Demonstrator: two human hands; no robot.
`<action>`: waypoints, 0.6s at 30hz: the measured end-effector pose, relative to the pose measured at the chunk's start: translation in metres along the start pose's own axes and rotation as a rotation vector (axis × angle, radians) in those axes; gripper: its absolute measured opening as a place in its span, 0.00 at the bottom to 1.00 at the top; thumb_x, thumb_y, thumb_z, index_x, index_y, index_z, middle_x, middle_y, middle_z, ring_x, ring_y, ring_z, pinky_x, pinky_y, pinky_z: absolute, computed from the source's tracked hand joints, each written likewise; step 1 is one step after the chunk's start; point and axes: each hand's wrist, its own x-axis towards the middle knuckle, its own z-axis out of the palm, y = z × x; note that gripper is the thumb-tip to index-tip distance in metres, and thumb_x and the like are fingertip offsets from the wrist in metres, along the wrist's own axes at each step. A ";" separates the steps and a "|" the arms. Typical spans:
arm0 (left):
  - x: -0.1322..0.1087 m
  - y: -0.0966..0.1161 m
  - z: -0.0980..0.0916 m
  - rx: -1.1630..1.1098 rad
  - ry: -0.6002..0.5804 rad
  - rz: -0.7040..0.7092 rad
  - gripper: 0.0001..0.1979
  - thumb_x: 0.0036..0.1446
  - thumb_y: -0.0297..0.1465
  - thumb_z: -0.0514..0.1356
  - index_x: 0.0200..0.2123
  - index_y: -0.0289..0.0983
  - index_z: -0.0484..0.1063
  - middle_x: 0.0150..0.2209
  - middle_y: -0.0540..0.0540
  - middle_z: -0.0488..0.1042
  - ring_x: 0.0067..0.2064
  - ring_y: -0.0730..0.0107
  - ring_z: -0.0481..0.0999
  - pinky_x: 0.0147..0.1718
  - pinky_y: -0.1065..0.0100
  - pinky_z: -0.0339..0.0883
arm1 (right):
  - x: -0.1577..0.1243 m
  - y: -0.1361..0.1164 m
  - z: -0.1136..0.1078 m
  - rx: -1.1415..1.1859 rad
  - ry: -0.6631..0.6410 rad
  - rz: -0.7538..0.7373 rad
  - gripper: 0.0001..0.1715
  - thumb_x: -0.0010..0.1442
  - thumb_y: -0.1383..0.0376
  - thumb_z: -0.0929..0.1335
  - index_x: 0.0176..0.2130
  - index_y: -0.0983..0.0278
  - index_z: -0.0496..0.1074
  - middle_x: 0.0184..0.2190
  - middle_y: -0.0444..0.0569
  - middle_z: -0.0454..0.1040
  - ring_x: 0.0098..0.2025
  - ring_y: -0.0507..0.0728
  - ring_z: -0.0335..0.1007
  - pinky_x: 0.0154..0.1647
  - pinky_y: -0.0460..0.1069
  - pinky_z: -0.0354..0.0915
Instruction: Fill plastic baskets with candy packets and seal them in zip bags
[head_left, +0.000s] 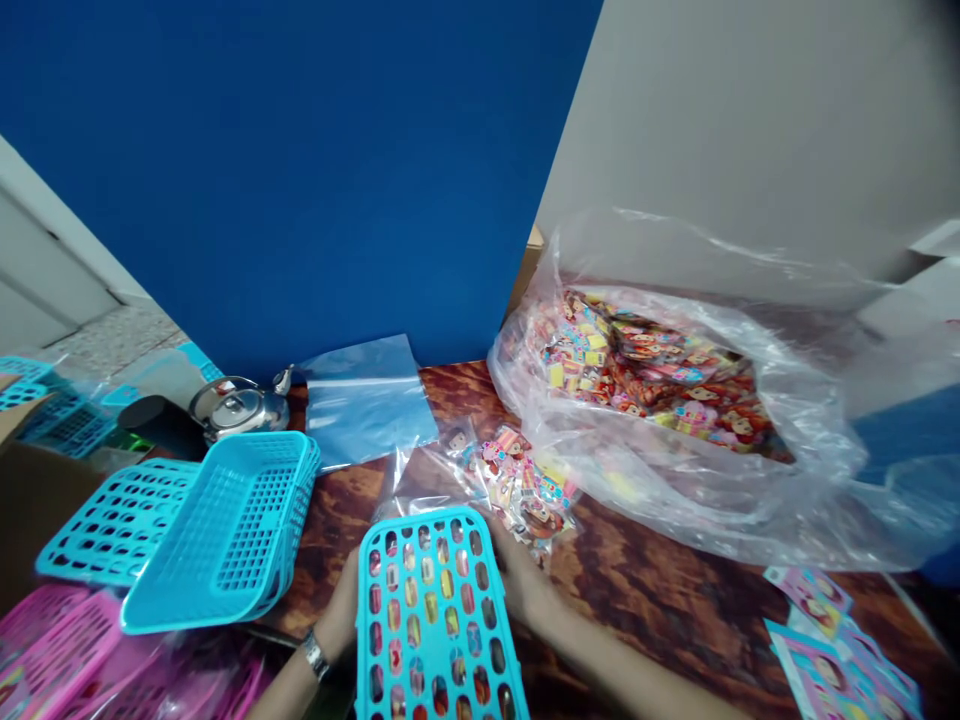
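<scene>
Overhead view, roughly: tall blue panel behind a dark, reddish-brown marbled table. Large clear plastic bag at right, mouth open, full of printed packets. Left: nested turquoise baskets. Near edge, centre: holed turquoise basket, colourful contents showing through its ovals, gripped at its sides between left hand and right hand; fingers mostly hidden. Beyond it, loose packets. Smallest: silvery watch, left wrist.
</scene>
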 end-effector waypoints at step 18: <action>0.005 -0.011 -0.011 0.211 0.190 0.262 0.11 0.46 0.32 0.58 0.34 0.40 0.77 0.43 0.43 0.73 0.41 0.61 0.72 0.43 0.65 0.64 | 0.025 -0.006 -0.027 -0.747 0.094 -0.376 0.16 0.59 0.72 0.59 0.42 0.62 0.73 0.44 0.55 0.71 0.40 0.57 0.71 0.40 0.50 0.67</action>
